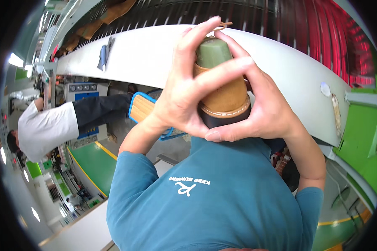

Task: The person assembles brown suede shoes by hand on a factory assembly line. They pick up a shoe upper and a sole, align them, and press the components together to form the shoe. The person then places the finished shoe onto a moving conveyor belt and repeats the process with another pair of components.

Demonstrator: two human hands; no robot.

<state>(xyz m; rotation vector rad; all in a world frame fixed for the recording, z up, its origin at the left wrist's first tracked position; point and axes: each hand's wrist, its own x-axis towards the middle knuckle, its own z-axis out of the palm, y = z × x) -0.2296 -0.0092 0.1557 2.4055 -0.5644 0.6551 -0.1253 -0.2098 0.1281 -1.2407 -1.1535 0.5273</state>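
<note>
Both hands around tan cup

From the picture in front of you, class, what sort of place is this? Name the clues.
Probably a factory or workshop floor. Clues: a green painted floor with yellow lines, blue and white machine cabinets, and a long white workbench. Both hands clasp a tan leather piece.

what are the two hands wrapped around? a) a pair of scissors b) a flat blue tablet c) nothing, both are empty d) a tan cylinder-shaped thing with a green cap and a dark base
d: both hands, the left hand and the right hand, clasp the tan cylinder-shaped thing, whose green cap shows between the fingers and whose dark base sits above the teal shirt.
</note>
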